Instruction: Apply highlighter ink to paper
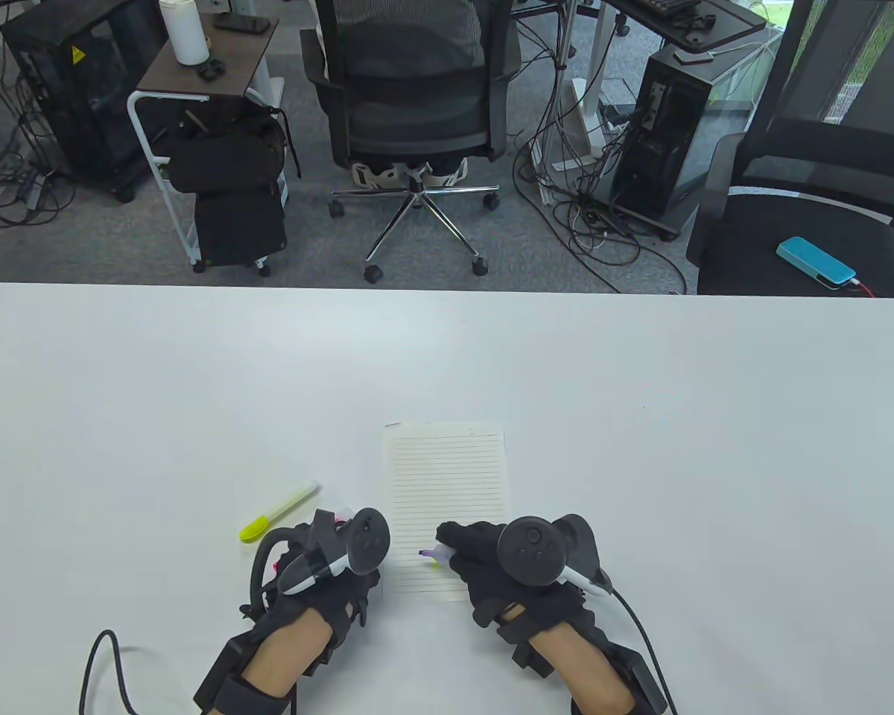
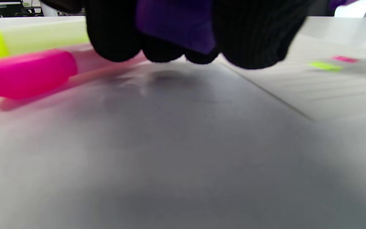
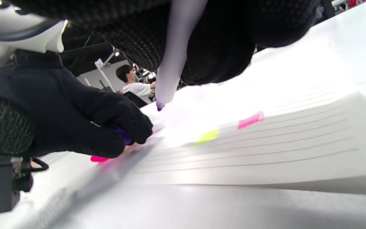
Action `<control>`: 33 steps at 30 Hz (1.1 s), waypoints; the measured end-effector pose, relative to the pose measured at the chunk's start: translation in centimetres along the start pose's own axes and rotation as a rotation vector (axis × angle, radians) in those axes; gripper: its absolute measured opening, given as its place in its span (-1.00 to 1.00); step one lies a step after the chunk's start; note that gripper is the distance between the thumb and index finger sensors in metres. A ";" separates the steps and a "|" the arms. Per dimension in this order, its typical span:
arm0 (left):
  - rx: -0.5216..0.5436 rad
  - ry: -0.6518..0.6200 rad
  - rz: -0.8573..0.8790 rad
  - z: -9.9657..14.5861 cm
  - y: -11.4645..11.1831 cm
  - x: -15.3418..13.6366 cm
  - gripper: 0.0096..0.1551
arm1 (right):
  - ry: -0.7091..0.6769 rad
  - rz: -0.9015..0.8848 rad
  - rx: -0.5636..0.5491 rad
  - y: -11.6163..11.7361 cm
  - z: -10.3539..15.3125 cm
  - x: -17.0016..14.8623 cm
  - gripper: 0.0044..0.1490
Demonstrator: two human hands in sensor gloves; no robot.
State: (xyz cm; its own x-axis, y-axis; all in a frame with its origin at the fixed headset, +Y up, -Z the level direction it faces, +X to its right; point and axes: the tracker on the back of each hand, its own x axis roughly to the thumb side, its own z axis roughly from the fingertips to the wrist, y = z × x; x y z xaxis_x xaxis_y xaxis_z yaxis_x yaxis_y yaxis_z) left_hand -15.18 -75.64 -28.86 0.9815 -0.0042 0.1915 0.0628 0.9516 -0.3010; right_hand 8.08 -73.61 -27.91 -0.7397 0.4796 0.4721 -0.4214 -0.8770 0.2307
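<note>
Gloved right hand (image 1: pixel 492 558) pinches a purple highlighter (image 3: pixel 173 63) above lined paper (image 1: pixel 447 499) bearing pink and yellow-green marks, while left hand (image 1: pixel 328 573) grips its purple cap (image 2: pixel 176 24).

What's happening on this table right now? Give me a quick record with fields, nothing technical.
Surface: white table
Paper: lined sheet, with a pink mark and a yellow-green mark
Right hand: grips a purple highlighter, tip just above the sheet
Left hand: holds a purple cap, beside the sheet
Lying unused: yellow highlighter, pink highlighter
Purple ink on paper: none visible
</note>
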 end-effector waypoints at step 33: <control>-0.033 -0.068 -0.049 -0.2 -1.3 2.1 -0.12 | -0.050 0.116 0.064 2.6 -0.6 1.3 -0.48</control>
State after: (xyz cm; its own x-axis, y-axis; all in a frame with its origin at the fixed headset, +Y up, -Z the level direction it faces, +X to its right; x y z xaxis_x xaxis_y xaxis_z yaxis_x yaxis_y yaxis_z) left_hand -13.15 -76.96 -28.28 0.9628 -0.0283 0.2688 0.1170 0.9402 -0.3198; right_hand 5.71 -75.28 -27.16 -0.7539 0.3742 0.5400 -0.2991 -0.9273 0.2250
